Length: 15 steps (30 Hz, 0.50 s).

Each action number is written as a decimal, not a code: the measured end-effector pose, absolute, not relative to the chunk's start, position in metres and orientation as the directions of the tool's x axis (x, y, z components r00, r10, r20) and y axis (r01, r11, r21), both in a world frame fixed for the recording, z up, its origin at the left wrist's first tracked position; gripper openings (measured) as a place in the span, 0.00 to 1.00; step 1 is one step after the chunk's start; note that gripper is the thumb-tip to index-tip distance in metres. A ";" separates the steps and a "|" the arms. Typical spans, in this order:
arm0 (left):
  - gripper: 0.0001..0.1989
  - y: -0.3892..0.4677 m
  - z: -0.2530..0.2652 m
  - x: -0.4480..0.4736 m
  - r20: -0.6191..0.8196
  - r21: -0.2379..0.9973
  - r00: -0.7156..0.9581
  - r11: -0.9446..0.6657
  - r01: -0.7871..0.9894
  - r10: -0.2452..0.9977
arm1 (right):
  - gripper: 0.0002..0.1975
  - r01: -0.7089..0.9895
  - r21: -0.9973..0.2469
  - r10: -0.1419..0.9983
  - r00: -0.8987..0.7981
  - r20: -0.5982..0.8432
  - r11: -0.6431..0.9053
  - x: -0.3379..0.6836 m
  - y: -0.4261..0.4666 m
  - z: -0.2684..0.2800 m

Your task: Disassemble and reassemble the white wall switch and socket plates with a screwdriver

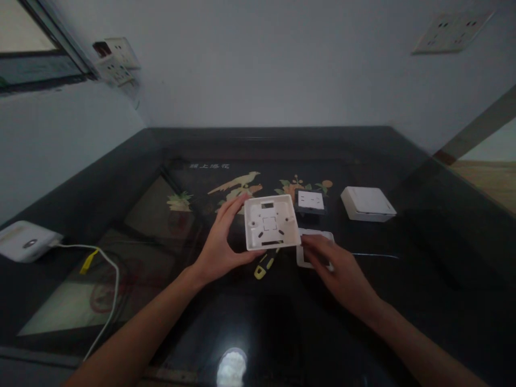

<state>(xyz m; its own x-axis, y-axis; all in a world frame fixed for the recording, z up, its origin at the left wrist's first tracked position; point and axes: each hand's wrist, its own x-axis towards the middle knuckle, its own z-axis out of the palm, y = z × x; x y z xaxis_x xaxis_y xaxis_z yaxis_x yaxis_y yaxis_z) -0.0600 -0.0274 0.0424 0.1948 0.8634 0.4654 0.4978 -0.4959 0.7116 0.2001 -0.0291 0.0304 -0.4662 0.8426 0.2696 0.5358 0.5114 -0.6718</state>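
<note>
My left hand grips a white plastic socket back box by its left side, thumb below and fingers above. The box is tilted, its hollow inside with slots and screw posts facing me. At its lower right corner are the bent, close fingers of my right hand; whether they grip the corner I cannot make out. Behind those fingers lies a white square frame, partly covered. A yellow-and-black tool handle shows under the box, its other end hidden. Just beyond the box sits a socket panel.
Another white box stands to the right on the glossy dark table. At the left edge lies a white device with a white cable and yellow tag. Wall sockets are at the back. A thin strip lies right.
</note>
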 end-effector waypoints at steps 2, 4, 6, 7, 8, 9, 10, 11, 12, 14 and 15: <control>0.48 -0.034 0.046 -0.054 0.457 0.696 0.232 -0.508 0.507 0.858 | 0.17 0.487 -0.780 0.903 -0.363 0.230 0.394 0.209 -0.025 0.038; 0.48 -0.040 0.048 -0.049 0.456 0.666 0.279 -0.532 0.523 0.845 | 0.26 0.384 -0.848 0.897 -0.390 0.210 0.365 0.215 -0.023 0.044; 0.49 -0.044 0.049 -0.045 0.439 0.650 0.325 -0.546 0.529 0.838 | 0.41 0.321 -0.860 0.852 -0.478 0.215 0.397 0.217 -0.024 0.047; 0.49 -0.045 0.049 -0.043 0.425 0.652 0.343 -0.546 0.526 0.838 | 0.47 0.320 -0.850 0.831 -0.512 0.216 0.418 0.218 -0.025 0.048; 0.50 -0.047 0.049 -0.042 0.412 0.658 0.356 -0.545 0.520 0.838 | 0.50 0.335 -0.835 0.818 -0.534 0.213 0.437 0.217 -0.026 0.048; 0.50 -0.047 0.048 -0.041 0.399 0.665 0.367 -0.541 0.515 0.840 | 0.51 0.355 -0.820 0.812 -0.546 0.208 0.449 0.217 -0.027 0.048; 0.50 -0.048 0.047 -0.040 0.385 0.674 0.373 -0.533 0.511 0.844 | 0.50 0.369 -0.809 0.809 -0.550 0.206 0.457 0.216 -0.028 0.048; 0.50 -0.048 0.047 -0.040 0.371 0.684 0.375 -0.523 0.508 0.850 | 0.49 0.377 -0.803 0.809 -0.550 0.207 0.461 0.216 -0.029 0.048; 0.51 -0.048 0.047 -0.039 0.354 0.697 0.376 -0.510 0.505 0.856 | 0.49 0.378 -0.801 0.810 -0.548 0.209 0.463 0.216 -0.029 0.048; 0.51 -0.048 0.048 -0.039 0.310 0.724 0.383 -0.477 0.498 0.870 | 0.48 0.375 -0.803 0.814 -0.539 0.218 0.464 0.217 -0.030 0.048; 0.51 -0.048 0.050 -0.039 0.285 0.733 0.394 -0.463 0.498 0.874 | 0.47 0.374 -0.805 0.817 -0.533 0.220 0.460 0.218 -0.030 0.049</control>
<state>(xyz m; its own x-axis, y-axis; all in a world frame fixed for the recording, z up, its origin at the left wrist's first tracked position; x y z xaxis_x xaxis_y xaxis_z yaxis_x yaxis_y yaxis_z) -0.0388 -0.0477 0.0498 0.3941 0.8739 0.2846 0.4985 -0.4634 0.7327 0.2177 -0.0298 0.0490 -0.5331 0.8171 0.2196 0.3738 0.4603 -0.8052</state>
